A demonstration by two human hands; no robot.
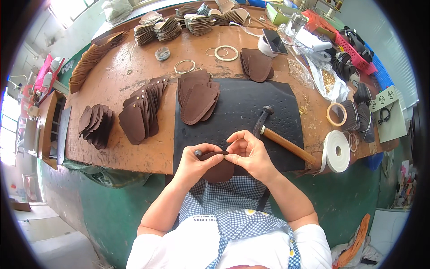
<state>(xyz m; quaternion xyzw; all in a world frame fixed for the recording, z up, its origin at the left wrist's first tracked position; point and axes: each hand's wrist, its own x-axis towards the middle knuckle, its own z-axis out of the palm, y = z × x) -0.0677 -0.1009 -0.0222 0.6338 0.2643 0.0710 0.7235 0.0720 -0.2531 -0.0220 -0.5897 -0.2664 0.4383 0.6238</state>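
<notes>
At the near edge of the black mat [277, 96], both hands hold a brown leather piece [219, 174]. My left hand [200, 160] pinches its upper edge between thumb and fingers. A rounded metal end [198, 153] shows by the left fingers; the rest of that item is hidden. From the other side, my right hand [247, 154] presses its thumb to the same edge, thumb tips nearly meeting, with its other fingers curled. A hammer [289, 145] with a wooden handle lies on the mat right of my hands. Beyond them, stitched brown leather pieces [197, 105] lie stacked on the mat.
More leather pieces stand fanned at left [139, 114], in a smaller pile [96, 125], and at the back [256, 65]. A white tape roll [337, 151], a tan tape ring [336, 114] and a phone [274, 41] sit at right. Several rings [226, 53] lie behind the mat.
</notes>
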